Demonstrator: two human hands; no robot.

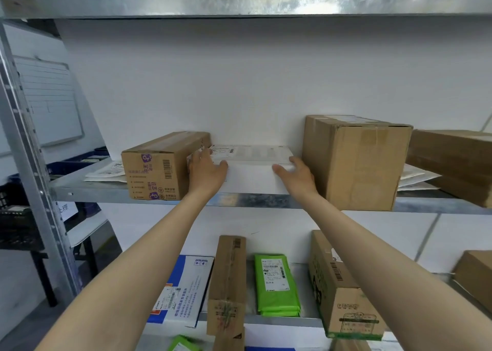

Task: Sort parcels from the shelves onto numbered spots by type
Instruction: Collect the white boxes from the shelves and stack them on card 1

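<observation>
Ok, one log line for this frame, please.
stage: pick from shelf | left hand: on left end of flat white parcel | right hand: on its right end | parcel: lying on grey metal shelf

Only one view was there, from the head camera. It was near the metal rack (24,151) and faced its white back wall (239,84) almost straight, with the middle shelf (253,200) at centre and the lower shelf (306,320) at 6 o'clock.
</observation>
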